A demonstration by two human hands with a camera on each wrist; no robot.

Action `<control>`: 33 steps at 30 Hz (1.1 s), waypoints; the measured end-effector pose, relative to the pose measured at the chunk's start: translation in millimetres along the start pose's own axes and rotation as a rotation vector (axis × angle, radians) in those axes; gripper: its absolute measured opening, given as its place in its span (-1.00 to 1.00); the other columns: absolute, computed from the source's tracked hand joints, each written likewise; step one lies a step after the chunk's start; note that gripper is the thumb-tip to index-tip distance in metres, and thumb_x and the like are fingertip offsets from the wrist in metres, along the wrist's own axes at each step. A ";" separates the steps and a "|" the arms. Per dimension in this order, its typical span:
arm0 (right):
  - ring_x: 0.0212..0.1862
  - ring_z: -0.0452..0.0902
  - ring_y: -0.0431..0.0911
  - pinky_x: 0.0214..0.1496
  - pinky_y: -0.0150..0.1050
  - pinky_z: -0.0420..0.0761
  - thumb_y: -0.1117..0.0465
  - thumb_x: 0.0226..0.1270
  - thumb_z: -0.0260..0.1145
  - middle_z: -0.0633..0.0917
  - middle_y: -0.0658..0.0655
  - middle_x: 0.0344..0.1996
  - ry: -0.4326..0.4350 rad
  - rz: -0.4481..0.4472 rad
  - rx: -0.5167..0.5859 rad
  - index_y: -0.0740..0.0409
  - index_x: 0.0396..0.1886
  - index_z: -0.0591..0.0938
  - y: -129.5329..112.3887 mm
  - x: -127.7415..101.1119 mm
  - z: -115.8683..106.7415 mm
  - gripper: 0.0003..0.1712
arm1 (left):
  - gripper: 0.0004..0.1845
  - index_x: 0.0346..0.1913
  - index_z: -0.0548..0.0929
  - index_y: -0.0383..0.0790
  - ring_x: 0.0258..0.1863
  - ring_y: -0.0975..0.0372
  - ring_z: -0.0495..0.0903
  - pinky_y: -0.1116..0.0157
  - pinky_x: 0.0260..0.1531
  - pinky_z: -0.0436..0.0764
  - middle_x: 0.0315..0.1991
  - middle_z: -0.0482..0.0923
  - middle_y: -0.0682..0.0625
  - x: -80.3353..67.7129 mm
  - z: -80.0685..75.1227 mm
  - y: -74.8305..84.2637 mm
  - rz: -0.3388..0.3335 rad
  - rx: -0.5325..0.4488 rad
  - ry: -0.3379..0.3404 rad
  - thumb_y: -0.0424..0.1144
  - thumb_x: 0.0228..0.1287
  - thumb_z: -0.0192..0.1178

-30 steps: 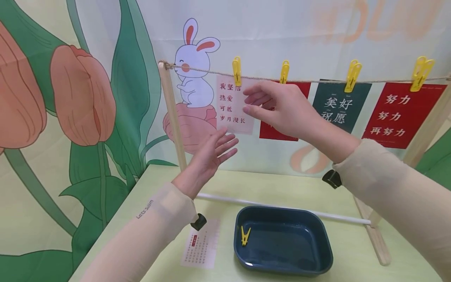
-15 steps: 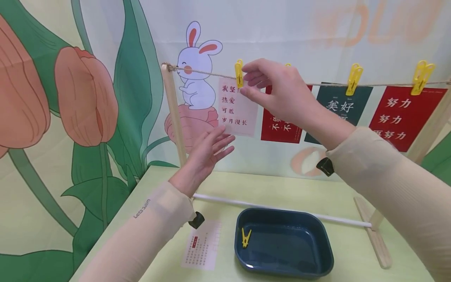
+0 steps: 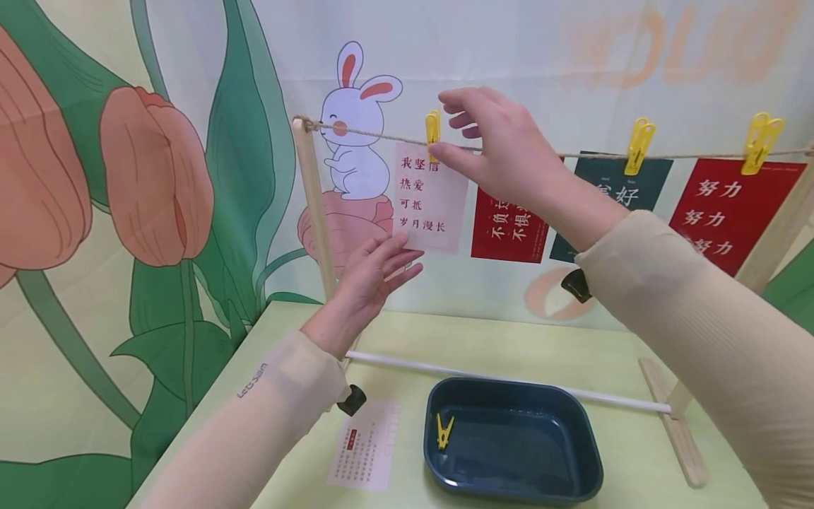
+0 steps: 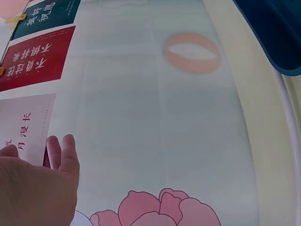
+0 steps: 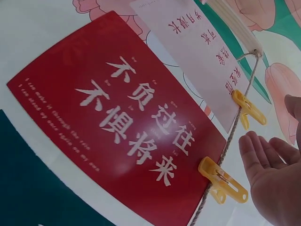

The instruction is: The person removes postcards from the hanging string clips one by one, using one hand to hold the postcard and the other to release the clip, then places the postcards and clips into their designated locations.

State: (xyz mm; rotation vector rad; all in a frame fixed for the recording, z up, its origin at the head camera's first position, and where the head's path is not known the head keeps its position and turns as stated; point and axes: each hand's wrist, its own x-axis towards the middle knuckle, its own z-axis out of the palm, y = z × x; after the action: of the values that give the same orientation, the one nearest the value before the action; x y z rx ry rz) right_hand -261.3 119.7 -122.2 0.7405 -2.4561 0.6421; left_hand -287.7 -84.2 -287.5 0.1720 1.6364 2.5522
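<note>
A pale pink card (image 3: 426, 198) hangs from a twine line (image 3: 375, 131) by a yellow clip (image 3: 432, 131). My right hand (image 3: 445, 126) is raised at that clip, thumb just below it and fingers spread above it. In the right wrist view the right hand's fingers (image 5: 263, 155) stand apart from the clip (image 5: 248, 110). My left hand (image 3: 388, 258) reaches up with straight fingers that touch the card's bottom edge. In the left wrist view its fingers (image 4: 61, 150) lie at the lower corner of the card (image 4: 26, 125).
Further right on the line hang a red card (image 3: 505, 230), a dark green card (image 3: 655, 173) and another red card (image 3: 725, 205), each with a yellow clip. A dark blue tray (image 3: 572, 452) on the table holds one yellow clip (image 3: 442, 431). A printed sheet (image 3: 365, 445) lies left of it.
My right hand has risen from in front of the cards up to the leftmost clip. My left hand has moved slightly up to the pink card's bottom edge.
</note>
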 end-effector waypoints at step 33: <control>0.31 0.58 -0.04 0.33 -0.20 0.64 0.06 0.72 0.17 0.66 0.15 0.32 -0.092 0.170 0.060 0.15 0.59 0.42 -0.2 33.2 14.3 -0.41 | -0.67 0.32 0.62 -0.24 -0.04 0.18 0.79 0.23 0.08 0.77 0.22 0.70 -0.14 -5.4 2.4 4.9 0.019 -0.001 -0.019 -0.34 0.59 0.24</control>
State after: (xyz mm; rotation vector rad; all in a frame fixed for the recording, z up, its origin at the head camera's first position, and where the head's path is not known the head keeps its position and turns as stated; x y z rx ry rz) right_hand -290.1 99.2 -114.1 0.5999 -2.6151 0.7628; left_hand -282.1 -84.9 -282.3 0.2117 1.6348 2.5566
